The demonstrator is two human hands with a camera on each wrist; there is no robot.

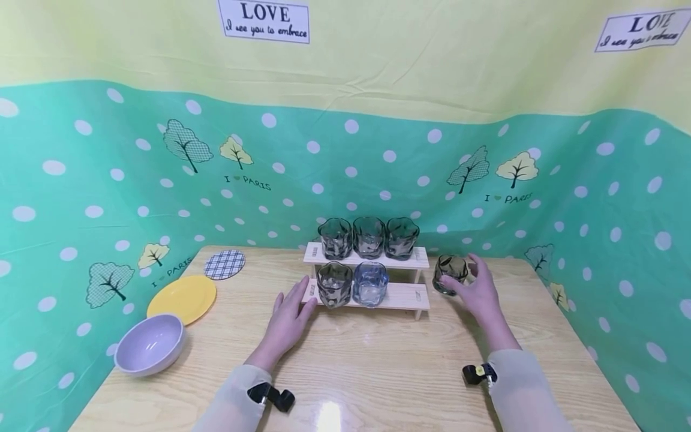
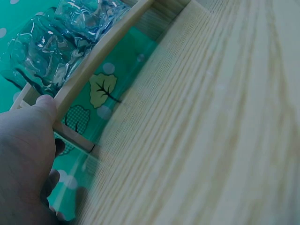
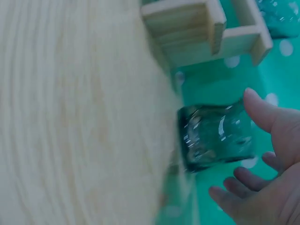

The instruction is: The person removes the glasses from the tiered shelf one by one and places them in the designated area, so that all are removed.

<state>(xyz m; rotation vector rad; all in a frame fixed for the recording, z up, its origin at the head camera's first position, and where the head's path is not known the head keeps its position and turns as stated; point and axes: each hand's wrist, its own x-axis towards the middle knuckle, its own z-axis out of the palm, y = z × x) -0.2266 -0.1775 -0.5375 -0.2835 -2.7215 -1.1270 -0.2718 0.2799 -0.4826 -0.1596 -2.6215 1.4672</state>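
Observation:
A two-tier wooden rack [image 1: 399, 294] stands at the back of the table. Three dark glass cups [image 1: 369, 238] sit on its upper tier. On the lower tier are a grey glass cup [image 1: 334, 284] and a bluish clear one [image 1: 370, 284]. My left hand [image 1: 288, 321] rests at the rack's left end, fingers extended, its thumb [image 2: 46, 105] at the shelf corner. To the rack's right, another dark glass cup [image 3: 215, 136] stands on the table. Around it my right hand [image 1: 477, 291] is spread, thumb near the rim and the other fingers apart from the glass.
At the left lie a lilac bowl [image 1: 150, 345], a yellow plate [image 1: 183, 300] and a round checked mat [image 1: 224, 264]. A green and yellow printed cloth [image 1: 302, 174] hangs behind the table and along both sides.

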